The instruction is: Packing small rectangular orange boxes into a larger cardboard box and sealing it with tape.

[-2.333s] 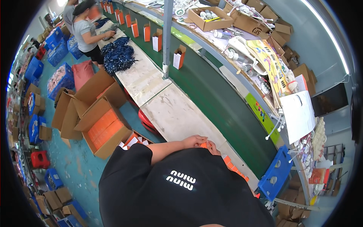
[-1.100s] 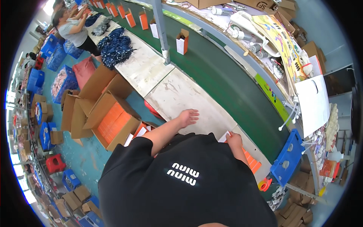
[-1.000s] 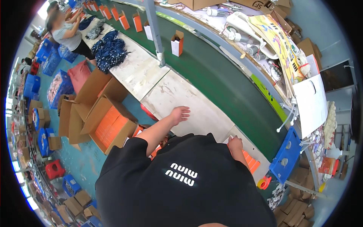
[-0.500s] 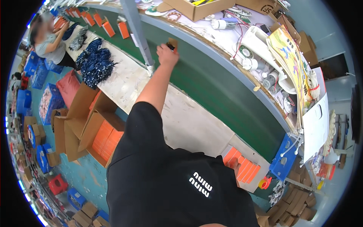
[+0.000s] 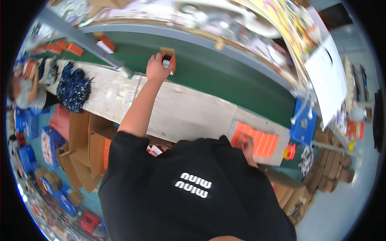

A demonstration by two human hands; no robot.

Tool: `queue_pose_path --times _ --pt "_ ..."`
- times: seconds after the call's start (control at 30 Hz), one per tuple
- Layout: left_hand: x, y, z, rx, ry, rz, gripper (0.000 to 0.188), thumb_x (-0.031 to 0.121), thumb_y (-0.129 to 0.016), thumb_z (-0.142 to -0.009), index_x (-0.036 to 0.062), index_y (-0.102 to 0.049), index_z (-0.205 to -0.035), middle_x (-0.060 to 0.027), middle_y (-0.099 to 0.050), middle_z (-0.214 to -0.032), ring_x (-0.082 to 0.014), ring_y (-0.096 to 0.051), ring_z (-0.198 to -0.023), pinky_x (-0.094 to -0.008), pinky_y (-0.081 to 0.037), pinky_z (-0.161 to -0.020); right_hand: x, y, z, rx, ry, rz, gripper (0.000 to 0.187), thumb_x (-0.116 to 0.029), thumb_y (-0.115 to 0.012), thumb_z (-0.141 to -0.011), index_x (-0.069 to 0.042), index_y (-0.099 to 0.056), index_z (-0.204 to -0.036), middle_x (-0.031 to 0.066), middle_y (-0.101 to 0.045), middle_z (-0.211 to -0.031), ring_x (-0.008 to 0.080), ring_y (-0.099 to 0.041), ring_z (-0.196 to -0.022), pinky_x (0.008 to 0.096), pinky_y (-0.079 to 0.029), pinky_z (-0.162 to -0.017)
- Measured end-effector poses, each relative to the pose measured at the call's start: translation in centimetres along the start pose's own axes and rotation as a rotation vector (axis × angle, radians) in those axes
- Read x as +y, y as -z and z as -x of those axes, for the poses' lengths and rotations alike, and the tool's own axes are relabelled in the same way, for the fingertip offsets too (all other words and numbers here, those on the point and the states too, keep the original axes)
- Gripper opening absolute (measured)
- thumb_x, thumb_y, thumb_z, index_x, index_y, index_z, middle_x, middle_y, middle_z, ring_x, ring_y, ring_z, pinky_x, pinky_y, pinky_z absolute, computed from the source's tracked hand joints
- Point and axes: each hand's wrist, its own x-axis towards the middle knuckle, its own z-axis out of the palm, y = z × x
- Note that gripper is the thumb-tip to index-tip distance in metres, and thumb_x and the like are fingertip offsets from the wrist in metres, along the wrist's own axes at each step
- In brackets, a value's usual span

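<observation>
My left hand (image 5: 158, 67) reaches over the green conveyor belt (image 5: 213, 82), its fingers wrapped round a small orange box (image 5: 173, 65). A brown flap stands up at the top of this box, and something dark and pale shows at its opening. Close to my body on the right, my right hand (image 5: 247, 148) rests at a row of orange boxes (image 5: 261, 141) lying side by side on the pale bench (image 5: 189, 110). The right fingers are bent and drawn together over the near boxes; what they hold, if anything, is hidden.
More orange boxes (image 5: 74, 49) sit farther left along the belt. A grey post (image 5: 86, 40) rises beside it. Blue tinsel bundles (image 5: 74, 88) lie on the bench near a co-worker (image 5: 30, 90). Open cartons (image 5: 86, 150) stand left; a blue tray (image 5: 302, 124) hangs right. A cluttered shelf edge (image 5: 193, 34) runs above.
The view has swung round, shifting the scene left. The orange box in my left hand now shows more, its flap and opening in sight. More of my right hand shows over the row of boxes.
</observation>
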Motion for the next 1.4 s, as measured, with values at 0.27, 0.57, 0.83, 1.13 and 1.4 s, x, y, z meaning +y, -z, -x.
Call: queue_pose_path --times 0.27,0.57,0.83,1.13,1.4 --pt "12.9 -5.5 24.1 -0.236 -0.079 0.396 0.049 0.028 -0.090 -0.072 0.0031 -0.064 -0.106 -0.0133 -0.063 -0.097 -0.0326 -0.064 -0.088 -0.0427 -0.054 -0.076 -4.0 -7.8 -7.2 -0.390 0.199 -0.269 0.059 -0.028 -0.059 -0.105 -0.008 -0.037 -0.156 0.0162 -0.044 -0.139 0.0202 -0.065 -0.096 0.0334 -0.056 -0.082" --pt "15.4 -4.1 29.1 -0.575 -0.119 0.589 0.037 0.017 -0.083 -0.085 -0.0005 -0.071 -0.115 -0.0169 -0.068 -0.108 -0.0284 -0.071 -0.095 -0.0372 -0.060 -0.067 -1.8 -7.5 -5.3 -0.550 0.077 -0.491 0.057 -0.020 -0.062 -0.104 -0.016 -0.038 -0.156 0.0040 -0.061 -0.110 0.0090 -0.059 -0.078 0.0271 -0.052 -0.066" --pt "15.2 -5.5 30.3 -0.539 0.043 0.618 0.049 0.008 -0.081 -0.082 0.0055 -0.066 -0.128 -0.0126 -0.065 -0.116 -0.0206 -0.068 -0.093 -0.0311 -0.057 -0.073 -2.1 -5.8 -5.3 -0.426 0.577 -0.172 0.049 0.002 -0.065 -0.095 -0.006 -0.057 -0.143 0.0131 -0.054 -0.138 0.0266 -0.062 -0.122 0.0338 -0.055 -0.095" --pt "13.7 -4.8 27.6 -0.596 -0.705 0.212 0.086 0.010 -0.082 -0.071 0.0139 -0.049 -0.151 -0.0066 -0.053 -0.144 -0.0312 -0.061 -0.112 -0.0388 -0.058 -0.091 -3.8 -4.0 -4.3 -0.422 0.846 0.162 0.066 -0.025 -0.069 -0.096 -0.001 -0.041 -0.150 0.0184 -0.037 -0.151 0.0401 -0.062 -0.117 0.0453 -0.053 -0.097" --pt "12.6 -6.0 28.1 -0.655 -0.466 0.477 0.083 0.005 -0.077 -0.077 0.0145 -0.048 -0.154 -0.0072 -0.058 -0.142 -0.0291 -0.058 -0.114 -0.0358 -0.059 -0.087 -3.4 -4.9 -4.4 -0.310 0.881 0.382 0.062 -0.028 -0.065 -0.097 -0.005 -0.042 -0.150 0.0155 -0.047 -0.142 0.0404 -0.065 -0.102 0.0473 -0.055 -0.090"
